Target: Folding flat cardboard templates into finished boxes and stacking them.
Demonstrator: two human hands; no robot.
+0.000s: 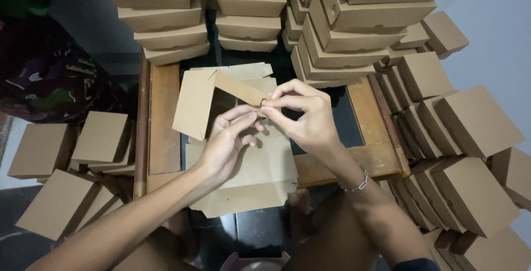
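Note:
A flat brown cardboard box blank (251,179) lies partly folded over a small wooden table (165,121) in front of me. One side panel (193,105) stands raised on the left. My left hand (227,141) supports the blank from underneath near its middle, fingers stretched toward a corner flap (238,87). My right hand (301,113) pinches that flap's tip between thumb and forefinger. A chain bracelet (357,184) sits on my right wrist.
Stacks of finished brown boxes (343,33) rise behind the table and more (470,121) are piled along the right. Several closed boxes (99,138) lie on the floor at the left. Dark patterned cloth (50,83) sits at the far left.

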